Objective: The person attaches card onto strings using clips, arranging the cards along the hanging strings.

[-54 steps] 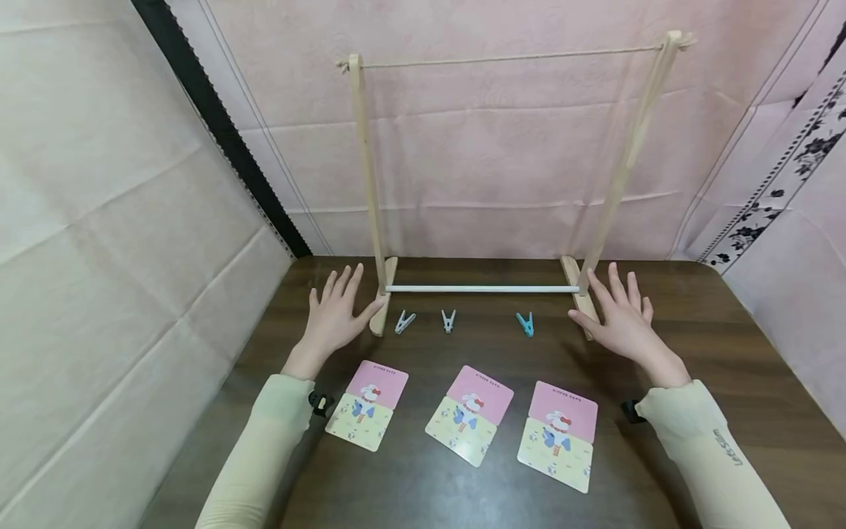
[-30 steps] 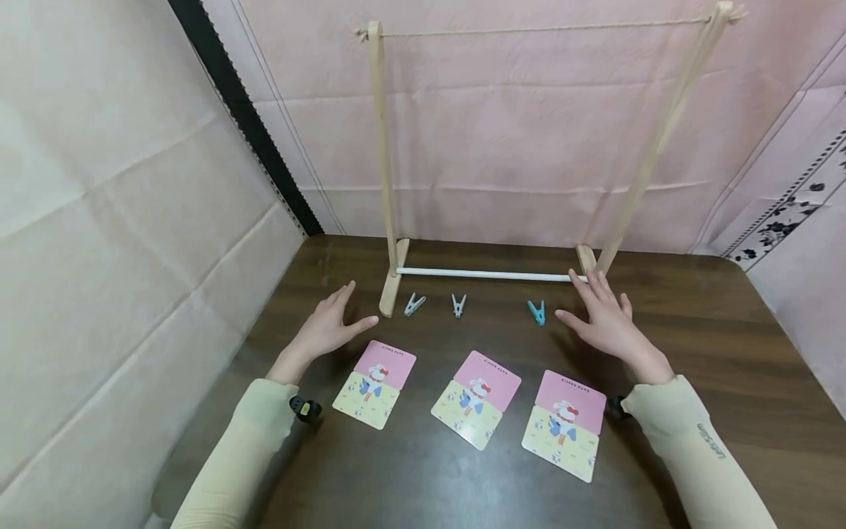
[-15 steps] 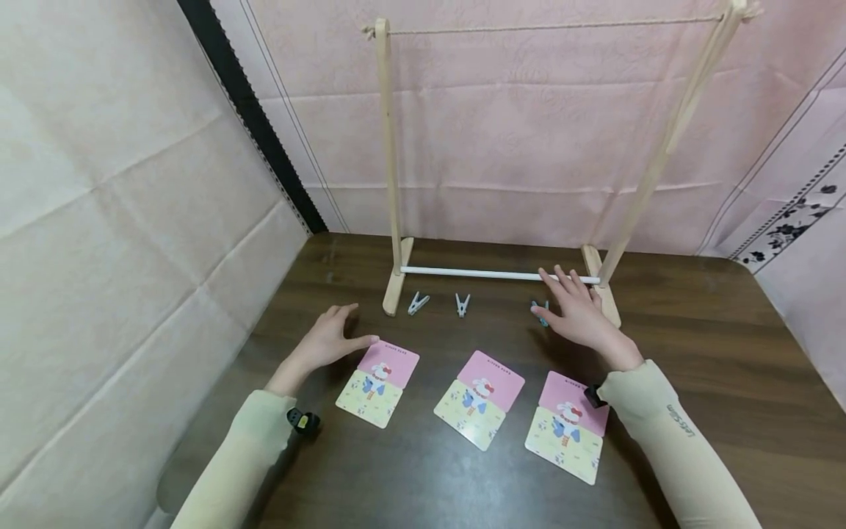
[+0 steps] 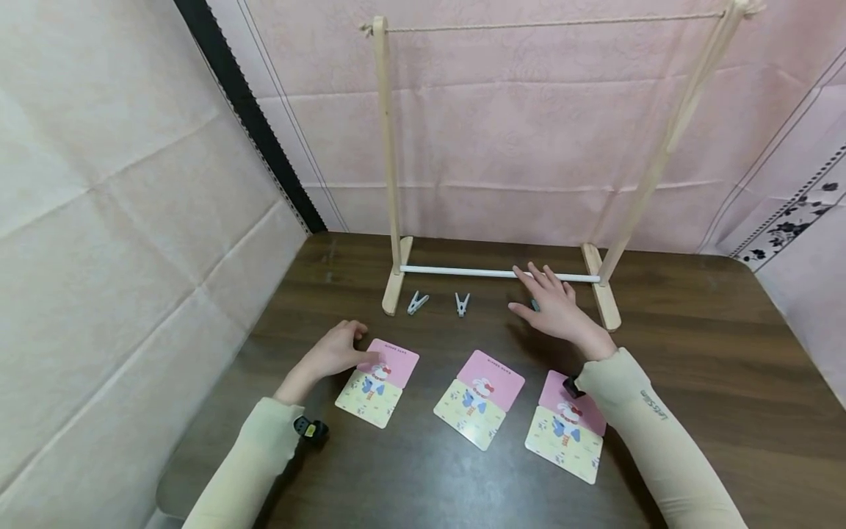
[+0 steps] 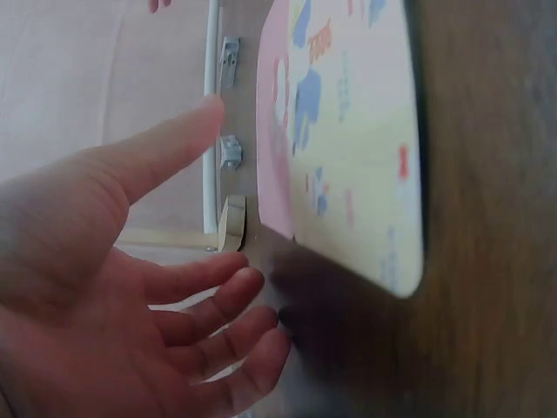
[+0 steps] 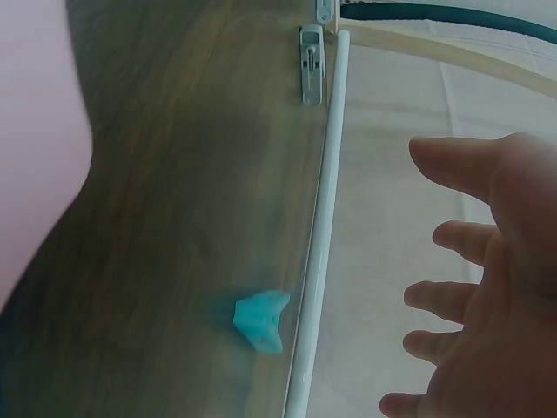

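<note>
My left hand [image 4: 335, 351] is over the upper left corner of the left pink-and-yellow card [image 4: 369, 397], its thumb overlapping the card. In the left wrist view its fingers [image 5: 218, 357] curve loosely, with the card [image 5: 357, 157] beyond and nothing between thumb and fingers. My right hand [image 4: 554, 312] hovers with spread fingers above the bright blue clothespin [image 6: 261, 320], mostly hidden in the head view. Two paler clothespins, one on the left [image 4: 418, 303] and one in the middle [image 4: 462, 304], lie on the table. The right card [image 4: 562, 441] is partly covered by the right wrist.
Behind the clothespins stands a wooden frame [image 4: 390, 162] with a white bottom rod [image 4: 456, 272] and a string [image 4: 548, 25] tied across its top. A middle card [image 4: 479, 400] lies on the brown table [image 4: 423, 488]. Pale cloth [image 4: 502, 139] hangs behind.
My left hand has come away from the frame's left foot, down to the left card. The right hand has moved left from the frame's right foot, over the blue clothespin. Cards and clothespins stay put.
</note>
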Motion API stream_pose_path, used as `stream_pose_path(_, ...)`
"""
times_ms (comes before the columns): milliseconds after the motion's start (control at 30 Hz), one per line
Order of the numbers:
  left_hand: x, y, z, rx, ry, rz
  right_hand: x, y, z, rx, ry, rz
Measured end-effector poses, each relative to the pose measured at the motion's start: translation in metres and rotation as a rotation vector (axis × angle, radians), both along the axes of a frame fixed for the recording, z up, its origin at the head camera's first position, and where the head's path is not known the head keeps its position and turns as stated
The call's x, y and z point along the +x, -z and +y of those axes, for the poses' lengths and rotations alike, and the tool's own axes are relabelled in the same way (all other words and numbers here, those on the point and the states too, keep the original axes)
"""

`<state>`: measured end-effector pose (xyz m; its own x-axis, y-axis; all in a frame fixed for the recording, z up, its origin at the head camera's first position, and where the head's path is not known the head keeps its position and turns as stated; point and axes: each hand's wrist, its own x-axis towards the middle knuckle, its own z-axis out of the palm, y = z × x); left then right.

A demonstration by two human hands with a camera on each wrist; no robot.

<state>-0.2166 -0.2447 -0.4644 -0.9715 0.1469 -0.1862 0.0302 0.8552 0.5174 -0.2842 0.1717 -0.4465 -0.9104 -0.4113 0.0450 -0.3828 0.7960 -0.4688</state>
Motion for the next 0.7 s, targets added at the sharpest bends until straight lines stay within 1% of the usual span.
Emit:
stream_pose_path(167, 0.003, 0.001, 0.004, -0.03, -0.019, -0.023, -0.001, 0.001, -0.007, 0.002, -0.01, -0.002)
stream_pose_path(400, 0.006, -0.002, 0.012, -0.071, -0.048, -0.054, -0.001, 0.003, -0.012, 0.006, -0.016, 0.002)
stream_pose_path(567, 0.008, -0.001, 0.017, -0.112, -0.052, -0.05, 0.0, 0.004, -0.015, -0.006, -0.02, 0.003)
stream_pose_path(700, 0.01, -0.003, 0.019, -0.111, -0.053, -0.049, -0.002, 0.007, -0.019, -0.009, -0.031, 0.002)
